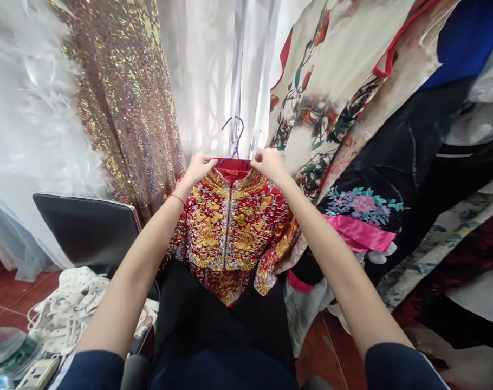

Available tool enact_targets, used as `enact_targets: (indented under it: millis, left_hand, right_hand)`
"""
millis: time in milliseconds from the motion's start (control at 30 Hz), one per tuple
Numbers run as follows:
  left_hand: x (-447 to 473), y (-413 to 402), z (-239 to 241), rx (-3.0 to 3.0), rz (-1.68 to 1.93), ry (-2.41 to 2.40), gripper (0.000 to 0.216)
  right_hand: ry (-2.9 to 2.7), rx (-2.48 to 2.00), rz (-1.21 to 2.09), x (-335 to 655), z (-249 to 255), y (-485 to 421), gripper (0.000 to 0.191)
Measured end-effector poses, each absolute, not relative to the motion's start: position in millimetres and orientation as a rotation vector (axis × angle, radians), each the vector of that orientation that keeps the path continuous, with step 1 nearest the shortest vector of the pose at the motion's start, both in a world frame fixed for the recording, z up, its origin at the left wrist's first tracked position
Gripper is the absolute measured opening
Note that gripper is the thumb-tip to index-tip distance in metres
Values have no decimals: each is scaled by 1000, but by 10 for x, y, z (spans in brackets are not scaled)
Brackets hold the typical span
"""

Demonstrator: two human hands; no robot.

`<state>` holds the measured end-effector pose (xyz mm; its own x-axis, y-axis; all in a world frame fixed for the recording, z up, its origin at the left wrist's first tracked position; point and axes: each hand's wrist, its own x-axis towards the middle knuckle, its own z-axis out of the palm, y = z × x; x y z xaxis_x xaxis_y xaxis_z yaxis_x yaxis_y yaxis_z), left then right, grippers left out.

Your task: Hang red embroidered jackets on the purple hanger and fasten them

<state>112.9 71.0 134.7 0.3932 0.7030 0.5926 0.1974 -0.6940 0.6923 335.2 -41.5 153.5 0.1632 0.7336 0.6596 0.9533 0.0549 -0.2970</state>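
A red jacket (214, 222) with gold and silver embroidery hangs upright in front of me, its lower part over my lap. A purple wire hanger (241, 130) sits inside it, with the hook sticking up above the collar. My left hand (200, 167) pinches the jacket at the left side of the collar. On the right side of the collar, my right hand (267, 162) pinches it in the same way. The fingertips of both hands are closed on the red cloth near the hanger's shoulders.
Left of me stand a black chair (88, 233), a white lace bundle (67, 309) and a plastic bottle (11, 349). A sequined gold dress (124, 97) and white feathery fabric (27, 97) hang behind. Floral garments (311, 97) and a dark embroidered one (393, 162) crowd the right.
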Motion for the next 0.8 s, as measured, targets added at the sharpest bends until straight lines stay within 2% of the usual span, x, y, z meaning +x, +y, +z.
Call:
enact_targets:
  millis: [167,233,300,433,533,700,767,800]
  left_hand:
    - [1215,663,1304,2185,1344,917,26]
    - [1153,618,1307,2259,1346,776,22]
    - [1039,576,1341,2393,1345,594,27]
    - [854,574,1459,2821,1106,468,22]
    - [880,634,1482,3015,959,475,12]
    - [1081,634,1236,2790,1305,720,19]
    - [1081,611,1083,2628,1413,660,29]
    - [1039,611,1007,2555,1450,606,40]
  right_hand:
    - [-1556,-1674,-429,3393,1440,-324,16]
    - [-1579,-1691,-456,3392,1407,-389,17]
    - [-1680,-1610,-535,3371,1385,-505,22]
    - [-2024,-1379,-649,3323,1364,-686,31]
    - [-2147,-1439,-653,3318,1357,-632,26]
    - [-1838,-1530,-592,3300,1242,-441,23]
    - [-1749,-1453,-569,3309,1111,-477,24]
    - [-1723,-1404,-562,3335,1022,-529,33]
